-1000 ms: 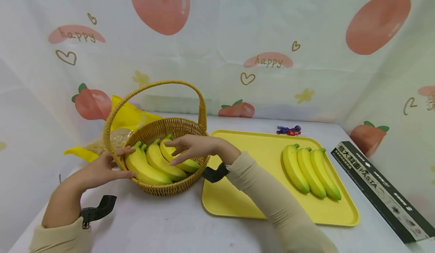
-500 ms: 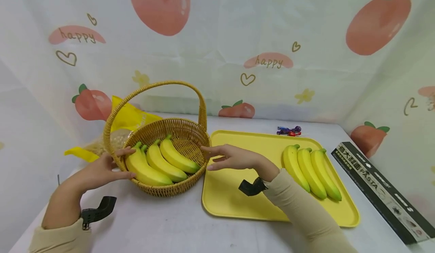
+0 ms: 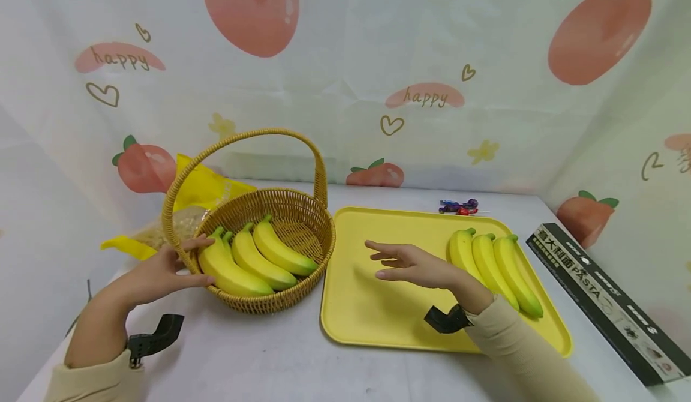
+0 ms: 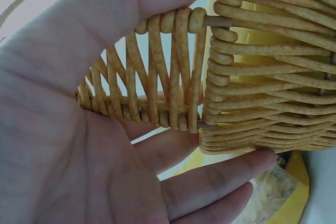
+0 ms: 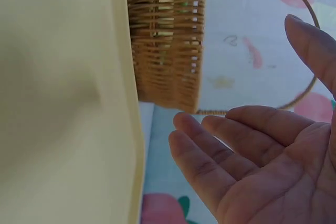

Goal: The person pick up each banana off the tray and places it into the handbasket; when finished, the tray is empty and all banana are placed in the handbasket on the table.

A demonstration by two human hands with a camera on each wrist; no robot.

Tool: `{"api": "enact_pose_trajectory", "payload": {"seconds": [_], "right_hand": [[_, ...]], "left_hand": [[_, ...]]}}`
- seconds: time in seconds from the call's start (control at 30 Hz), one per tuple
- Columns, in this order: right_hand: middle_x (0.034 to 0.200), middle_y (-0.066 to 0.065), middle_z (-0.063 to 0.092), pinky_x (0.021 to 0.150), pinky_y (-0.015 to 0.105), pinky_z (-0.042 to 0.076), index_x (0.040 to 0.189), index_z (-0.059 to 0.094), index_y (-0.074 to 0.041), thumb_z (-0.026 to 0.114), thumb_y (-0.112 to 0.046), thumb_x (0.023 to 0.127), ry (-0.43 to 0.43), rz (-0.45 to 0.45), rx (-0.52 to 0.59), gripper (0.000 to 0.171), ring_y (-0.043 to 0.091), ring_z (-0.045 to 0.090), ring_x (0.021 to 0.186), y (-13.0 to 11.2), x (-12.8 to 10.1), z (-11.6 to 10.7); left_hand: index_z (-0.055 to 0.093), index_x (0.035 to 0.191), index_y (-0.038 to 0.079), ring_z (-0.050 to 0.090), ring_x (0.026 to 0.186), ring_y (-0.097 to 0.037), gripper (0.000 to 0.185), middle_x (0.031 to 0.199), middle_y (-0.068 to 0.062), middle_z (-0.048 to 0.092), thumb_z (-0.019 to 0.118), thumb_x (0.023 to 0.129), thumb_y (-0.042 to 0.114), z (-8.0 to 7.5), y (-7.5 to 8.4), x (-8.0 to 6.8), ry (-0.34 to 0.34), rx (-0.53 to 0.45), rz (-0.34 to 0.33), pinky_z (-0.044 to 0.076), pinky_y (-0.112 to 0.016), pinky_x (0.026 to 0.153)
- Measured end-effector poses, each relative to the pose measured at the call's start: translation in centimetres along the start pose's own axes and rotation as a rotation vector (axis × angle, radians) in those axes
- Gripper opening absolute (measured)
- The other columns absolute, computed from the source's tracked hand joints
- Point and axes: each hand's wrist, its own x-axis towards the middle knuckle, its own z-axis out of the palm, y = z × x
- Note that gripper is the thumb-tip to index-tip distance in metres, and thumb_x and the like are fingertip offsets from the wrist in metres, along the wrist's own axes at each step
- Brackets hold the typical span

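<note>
A wicker basket (image 3: 270, 303) with a tall hoop handle stands on the left, holding several yellow bananas (image 3: 259, 261). My left hand (image 3: 156, 276) grips its left side where the handle meets the rim; in the left wrist view the woven handle base (image 4: 168, 72) passes between thumb and fingers. My right hand (image 3: 415, 265) hovers above the yellow tray (image 3: 372, 324), fingers extended and holding nothing. Three more bananas (image 3: 496, 270) lie side by side at the tray's right end, partly hidden by the right forearm. The right wrist view shows the open palm (image 5: 283, 166) near the basket.
Behind the basket leans a yellow bag (image 3: 207, 189) with a see-through part. A black pasta box (image 3: 599, 300) lies along the right of the tray. Small wrapped lollipops (image 3: 459, 207) are at the back. A fruit-printed cloth (image 3: 335, 60) hangs behind the table.
My right hand has moved right, from over the bananas in the basket to above the tray. The left hand stays at the basket's side, and the bananas lie as before.
</note>
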Motion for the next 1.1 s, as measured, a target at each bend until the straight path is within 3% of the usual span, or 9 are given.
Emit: {"api": "enact_pose_trajectory", "payload": {"seconds": [0.33, 0.53, 0.6, 0.7, 0.77, 0.87, 1.0, 1.03, 1.1], "right_hand": [[0.153, 0.020, 0.022, 0.106, 0.055, 0.030, 0.147, 0.024, -0.005, 0.053, -0.023, 0.095, 0.100, 0.022, 0.002, 0.062, 0.039, 0.033, 0.135, 1.6, -3.4, -0.7], [0.154, 0.017, 0.021, 0.106, 0.054, 0.030, 0.148, 0.024, -0.010, 0.052, -0.024, 0.095, 0.209, 0.086, 0.062, 0.061, 0.042, 0.029, 0.136, 2.5, -5.8, -0.8], [0.153, 0.018, 0.022, 0.105, 0.048, 0.034, 0.148, 0.024, -0.009, 0.052, -0.022, 0.096, 0.248, 0.089, 0.072, 0.060, 0.042, 0.030, 0.136, 3.0, -6.5, -0.7], [0.152, 0.021, 0.024, 0.101, 0.028, 0.042, 0.147, 0.024, -0.004, 0.051, -0.018, 0.096, 0.305, 0.080, 0.082, 0.059, 0.043, 0.030, 0.135, 3.6, -7.4, -0.7], [0.150, 0.024, 0.026, 0.096, 0.015, 0.041, 0.146, 0.025, -0.002, 0.050, -0.017, 0.096, 0.356, 0.074, 0.070, 0.058, 0.044, 0.033, 0.133, 4.0, -7.9, -0.7], [0.147, 0.027, 0.030, 0.091, 0.008, 0.039, 0.144, 0.028, 0.001, 0.050, -0.017, 0.096, 0.445, 0.060, 0.046, 0.056, 0.029, 0.043, 0.130, 4.4, -8.4, -0.7], [0.144, 0.030, 0.032, 0.089, 0.007, 0.041, 0.142, 0.031, 0.004, 0.050, -0.017, 0.097, 0.539, 0.047, 0.020, 0.053, -0.006, 0.047, 0.120, 4.9, -9.0, -1.0], [0.144, 0.030, 0.032, 0.088, 0.007, 0.041, 0.142, 0.032, 0.004, 0.050, -0.017, 0.097, 0.555, 0.052, 0.015, 0.053, -0.011, 0.045, 0.118, 5.0, -9.1, -1.1], [0.144, 0.030, 0.032, 0.088, 0.006, 0.041, 0.143, 0.031, 0.003, 0.050, -0.018, 0.097, 0.569, 0.076, -0.002, 0.054, -0.005, 0.046, 0.122, 5.3, -9.4, -1.3]], "left_hand": [[0.031, 0.144, 0.007, 0.034, 0.123, -0.059, 0.074, 0.150, -0.031, 0.014, 0.068, 0.084, 0.030, 0.0, 0.0, 0.1, -0.010, 0.005, -0.020, 0.044, -0.060, 0.088], [0.031, 0.145, 0.007, 0.034, 0.123, -0.058, 0.075, 0.150, -0.030, 0.015, 0.068, 0.084, 0.030, 0.1, 0.0, 0.1, -0.012, 0.009, -0.021, 0.044, -0.060, 0.089], [0.030, 0.145, 0.007, 0.034, 0.123, -0.058, 0.075, 0.150, -0.030, 0.015, 0.068, 0.084, 0.030, 0.0, 0.0, 0.0, -0.013, 0.010, -0.022, 0.044, -0.060, 0.088], [0.031, 0.145, 0.008, 0.034, 0.123, -0.058, 0.075, 0.150, -0.029, 0.015, 0.068, 0.084, 0.031, 0.0, 0.0, -0.1, -0.010, 0.008, -0.030, 0.044, -0.060, 0.089], [0.030, 0.145, 0.008, 0.034, 0.123, -0.058, 0.075, 0.150, -0.029, 0.015, 0.068, 0.084, 0.030, 0.0, -0.1, -0.1, -0.011, -0.001, -0.024, 0.043, -0.061, 0.089], [0.030, 0.144, 0.007, 0.034, 0.123, -0.058, 0.074, 0.150, -0.030, 0.014, 0.068, 0.084, 0.028, 0.0, -0.1, -0.1, -0.009, -0.012, -0.011, 0.043, -0.061, 0.089], [0.031, 0.144, 0.007, 0.035, 0.123, -0.058, 0.074, 0.150, -0.030, 0.014, 0.068, 0.084, 0.030, 0.0, -0.1, 0.0, -0.006, -0.009, -0.014, 0.043, -0.061, 0.090], [0.031, 0.144, 0.007, 0.035, 0.123, -0.058, 0.074, 0.150, -0.030, 0.015, 0.068, 0.084, 0.030, 0.1, -0.1, 0.0, -0.007, -0.008, -0.014, 0.043, -0.061, 0.089], [0.032, 0.144, 0.007, 0.035, 0.122, -0.059, 0.074, 0.150, -0.031, 0.015, 0.068, 0.084, 0.030, 0.1, -0.1, 0.0, -0.006, -0.004, -0.011, 0.044, -0.060, 0.088]]}}
